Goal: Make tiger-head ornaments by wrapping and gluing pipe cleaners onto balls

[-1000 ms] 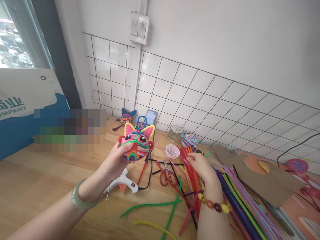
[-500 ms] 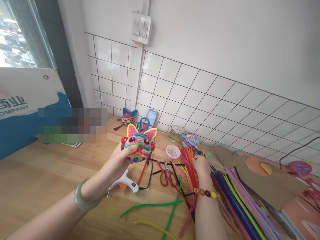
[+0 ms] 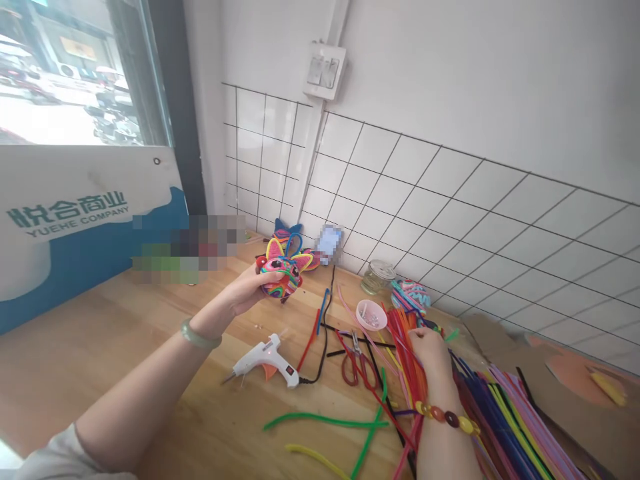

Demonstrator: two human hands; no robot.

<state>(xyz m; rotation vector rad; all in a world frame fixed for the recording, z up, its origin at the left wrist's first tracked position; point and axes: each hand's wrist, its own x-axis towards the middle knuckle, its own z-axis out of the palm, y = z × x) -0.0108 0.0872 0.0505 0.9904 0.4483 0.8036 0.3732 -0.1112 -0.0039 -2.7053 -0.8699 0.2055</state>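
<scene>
My left hand [image 3: 250, 285] is closed around a colorful animal-head ornament [image 3: 281, 275] made of pipe cleaners, with yellow-edged pink ears and a blue loop on top. The thumb lies across its face, and it is held up above the table. My right hand [image 3: 429, 347] is curled over a bundle of red and orange pipe cleaners [image 3: 407, 333], fingers pressed together at its upper part. Its fingertips are partly hidden. Just left of that bundle lie red-handled scissors [image 3: 357, 367] and a pink bowl [image 3: 371, 315] of small pieces.
A white hot glue gun [image 3: 270, 360] lies on the wooden table [image 3: 210, 413]. Loose green pipe cleaners [image 3: 325, 420] cross the front. Behind stand a glass jar [image 3: 377, 277] and a striped ornament [image 3: 411, 295]. More pipe cleaners [image 3: 520, 413] and cardboard [image 3: 560, 373] are at right.
The view has turned left, so the scene sits further right. My left hand has carried the ornament leftward over the table, uncovering the glue gun. My right hand stays at the red and orange bundle.
</scene>
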